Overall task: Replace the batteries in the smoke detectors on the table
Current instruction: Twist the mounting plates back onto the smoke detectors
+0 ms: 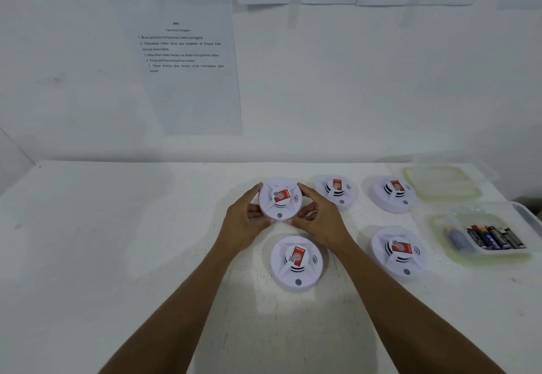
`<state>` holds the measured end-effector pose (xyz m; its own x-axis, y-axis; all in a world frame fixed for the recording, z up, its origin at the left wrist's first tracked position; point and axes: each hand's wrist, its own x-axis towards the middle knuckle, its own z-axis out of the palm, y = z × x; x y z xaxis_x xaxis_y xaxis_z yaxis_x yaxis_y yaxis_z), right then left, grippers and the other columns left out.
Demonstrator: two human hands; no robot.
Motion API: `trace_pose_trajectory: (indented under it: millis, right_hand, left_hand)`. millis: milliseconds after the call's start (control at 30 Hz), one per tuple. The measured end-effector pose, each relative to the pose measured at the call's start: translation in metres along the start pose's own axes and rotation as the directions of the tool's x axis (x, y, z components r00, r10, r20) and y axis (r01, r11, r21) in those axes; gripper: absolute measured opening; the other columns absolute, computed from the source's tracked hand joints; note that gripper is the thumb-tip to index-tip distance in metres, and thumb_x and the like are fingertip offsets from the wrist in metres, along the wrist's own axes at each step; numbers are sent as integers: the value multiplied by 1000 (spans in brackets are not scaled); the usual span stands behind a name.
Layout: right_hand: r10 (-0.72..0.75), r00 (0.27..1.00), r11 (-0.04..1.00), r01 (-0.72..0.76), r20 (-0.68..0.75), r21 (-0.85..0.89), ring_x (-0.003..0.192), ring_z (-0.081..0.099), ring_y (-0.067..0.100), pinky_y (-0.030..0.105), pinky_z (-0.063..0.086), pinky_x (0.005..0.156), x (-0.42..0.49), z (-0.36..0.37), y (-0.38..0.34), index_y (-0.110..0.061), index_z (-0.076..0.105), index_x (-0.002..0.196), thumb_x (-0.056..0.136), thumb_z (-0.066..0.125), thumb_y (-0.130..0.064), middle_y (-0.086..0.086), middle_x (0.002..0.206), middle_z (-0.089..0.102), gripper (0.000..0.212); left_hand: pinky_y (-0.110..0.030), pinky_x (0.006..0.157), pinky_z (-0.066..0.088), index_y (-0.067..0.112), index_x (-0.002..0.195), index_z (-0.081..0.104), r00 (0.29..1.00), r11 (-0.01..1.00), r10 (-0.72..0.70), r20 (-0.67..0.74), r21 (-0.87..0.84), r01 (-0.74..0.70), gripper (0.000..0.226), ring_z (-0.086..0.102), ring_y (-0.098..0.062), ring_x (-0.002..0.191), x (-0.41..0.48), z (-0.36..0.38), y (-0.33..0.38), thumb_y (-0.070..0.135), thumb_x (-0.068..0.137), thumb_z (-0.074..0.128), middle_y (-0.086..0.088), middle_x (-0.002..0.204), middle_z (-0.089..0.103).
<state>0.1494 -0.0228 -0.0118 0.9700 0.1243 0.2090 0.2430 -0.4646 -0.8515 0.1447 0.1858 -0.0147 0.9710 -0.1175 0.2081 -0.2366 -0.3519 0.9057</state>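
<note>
L hand (pixel 249 221) + R hand (pixel 320 218) grip round white plastic smoke detector w/ red label (pixel 280 200), one each side, fingers curled on rim; detector well left of clear plastic battery tray (pixel 437 227)

White table (pixel 117 256) bearing smoke detectors (pixel 296 262), a clear container (pixel 443 181) and a tub (pixel 492 256) of batteries (pixel 495 237).

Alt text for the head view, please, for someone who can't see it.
Left hand and right hand grip opposite sides of one white smoke detector at a white table. Four other detectors lie nearby, and a clear tray at the right holds batteries.
</note>
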Motion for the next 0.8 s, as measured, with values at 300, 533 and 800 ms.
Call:
trace_pose_trajectory:
  millis: [300,533,800]
  right_hand:
    - [-6,999,997,9,46,-79,84,64,9,19,54,75,13,1,-11,-20,50,136,72,83,-23,-5,123,57,71]
    - [37,997,979,-22,71,-203,73,61,14,33,54,76,31,14,-27,-16,51,134,75,81,-27,-5,104,61,67]
    - [46,995,955,-18,86,-295,67,54,8,29,49,73,28,16,-31,-14,54,129,79,77,-30,-18,75,51,58]
  left_hand:
    - [-5,89,39,27,132,53,999,994,14,49,108,-19,63,57,0,109,9,-14,8,23,77,82,14,124,60]
    - [-30,96,49,28,127,57,993,974,-56,99,226,33,60,60,-9,111,23,-36,6,39,72,78,23,116,63]
    - [-45,96,49,18,128,55,990,943,-100,95,326,64,76,58,-20,110,26,-33,-2,60,66,66,1,119,65]
